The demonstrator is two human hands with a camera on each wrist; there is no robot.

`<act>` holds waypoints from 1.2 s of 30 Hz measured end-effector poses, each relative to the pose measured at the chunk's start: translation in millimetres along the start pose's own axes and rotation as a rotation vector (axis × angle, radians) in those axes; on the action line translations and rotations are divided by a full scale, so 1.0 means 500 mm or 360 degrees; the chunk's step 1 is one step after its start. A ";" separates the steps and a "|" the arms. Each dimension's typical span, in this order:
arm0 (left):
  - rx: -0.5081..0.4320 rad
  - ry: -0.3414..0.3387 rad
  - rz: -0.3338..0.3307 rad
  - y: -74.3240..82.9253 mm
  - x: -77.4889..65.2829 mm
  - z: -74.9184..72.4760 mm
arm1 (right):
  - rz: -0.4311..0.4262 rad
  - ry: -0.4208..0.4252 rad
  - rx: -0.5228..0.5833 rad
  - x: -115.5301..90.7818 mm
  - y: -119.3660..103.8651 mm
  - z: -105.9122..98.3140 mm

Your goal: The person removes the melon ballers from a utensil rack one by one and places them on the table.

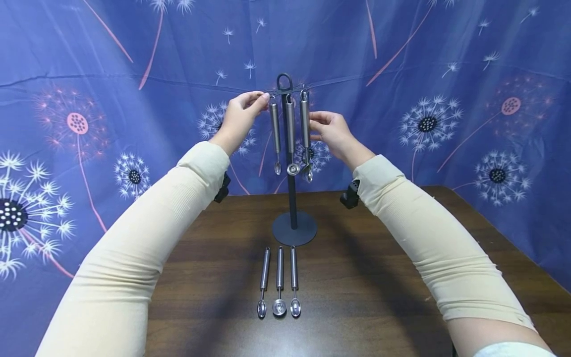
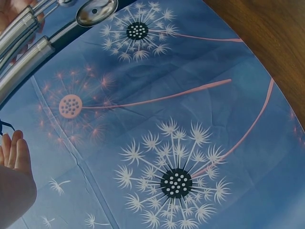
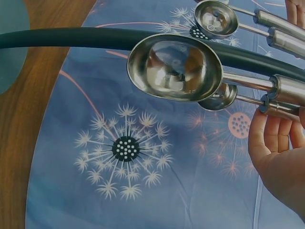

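1. L hand (image 1: 241, 116): raised at the L side of the stand (image 1: 292, 198), thumb & fingertips up by the hook end over the L hanging scoop (image 1: 275, 126). Can't tell if it's pinching; fingers look fairly straight in the L wrist view.
2. R hand (image 1: 332, 130): at the R side, fingers slightly bent, fingertips against a handle. R wrist view puts them at the neck end of the smaller scoop (image 3: 281, 109) (partly hidden behind a big oval scoop (image 3: 174, 67)). Can't tell whether thumb & fingers close on it.
3. Stand: black, upright, round base flat on the wood table (image 1: 214, 258), loop at top. Metal scoops hang from it, bowls down: one L, a round-bowled one (image 1: 291, 126) mid, the big oval & smaller one bunched R.
4. On table, in front of base: 3 more, side by side, apart, bowls twd viewer, i.e. oval scoop on L (image 1: 264, 272), round scoop in mid (image 1: 280, 270), oval scoop on R (image 1: 294, 270).
5. Bkgd: blue cloth w/ dandelion print (image 1: 348, 44). Both arms in pale sleeves (image 1: 129, 258), dark device at each wrist.
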State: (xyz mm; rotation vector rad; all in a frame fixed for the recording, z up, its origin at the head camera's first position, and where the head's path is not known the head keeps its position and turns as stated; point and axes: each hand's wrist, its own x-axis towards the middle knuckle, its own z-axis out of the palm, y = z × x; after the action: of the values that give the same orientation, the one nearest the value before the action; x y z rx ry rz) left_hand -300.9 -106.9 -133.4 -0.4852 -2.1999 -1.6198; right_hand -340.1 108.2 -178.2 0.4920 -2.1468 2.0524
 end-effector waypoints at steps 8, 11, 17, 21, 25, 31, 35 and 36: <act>-0.0001 -0.0008 0.0009 0.000 0.000 0.003 | 0.0016 0.0102 0.0171 -0.001 -0.009 -0.020; 0.0033 0.0000 0.0007 0.002 0.000 0.003 | 0.0045 0.0135 0.0180 0.000 -0.013 -0.028; 0.0101 0.0007 0.0019 0.006 0.000 0.000 | 0.0064 0.0159 0.0187 -0.009 -0.014 -0.038; 0.0151 0.0007 0.0019 0.009 -0.001 -0.001 | 0.0069 0.0171 0.0183 -0.016 -0.010 -0.044; 0.0156 0.0016 0.0012 0.014 -0.001 -0.002 | 0.0082 0.0189 0.0209 -0.020 -0.006 -0.050; 0.0195 0.0043 0.0030 0.017 -0.003 -0.003 | 0.0063 0.0210 0.0270 -0.026 0.001 -0.061; 0.0220 0.0066 0.0048 0.013 -0.006 -0.003 | 0.0069 0.0236 0.0291 -0.033 0.011 -0.068; 0.0221 0.0071 0.0051 0.012 -0.007 -0.002 | 0.0074 0.0244 0.0290 -0.036 0.014 -0.070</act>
State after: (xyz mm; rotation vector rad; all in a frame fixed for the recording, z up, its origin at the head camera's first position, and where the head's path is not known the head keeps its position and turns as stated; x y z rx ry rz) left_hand -295.0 -106.3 -130.0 -0.4380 -2.2410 -1.4355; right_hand -330.1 145.4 -188.3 0.2954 -1.9140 2.2432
